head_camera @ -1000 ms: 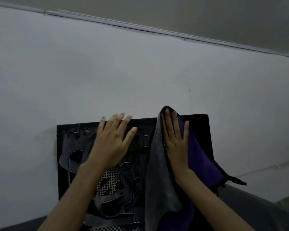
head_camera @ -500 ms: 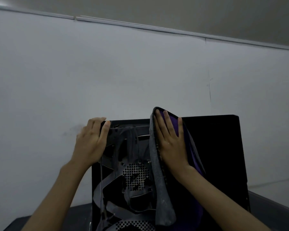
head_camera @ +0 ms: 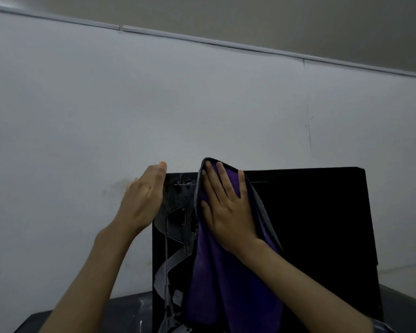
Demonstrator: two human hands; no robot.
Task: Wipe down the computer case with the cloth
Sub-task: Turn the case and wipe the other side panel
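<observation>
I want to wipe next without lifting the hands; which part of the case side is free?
Free: the plain black computer case panel right of the purple-and-grey microfibre cloth. Crowded: its left strip, between the left hand at the edge and the right hand pressing the cloth.

A pale wall [head_camera: 154, 104] fills most of the view, with a thin vertical crack [head_camera: 309, 131] on its right part and a faint smudge [head_camera: 115, 188] lower left. A white trim strip [head_camera: 226, 45] runs along its top. Below, a dark worktop [head_camera: 120, 311] shows whitish specks.
</observation>
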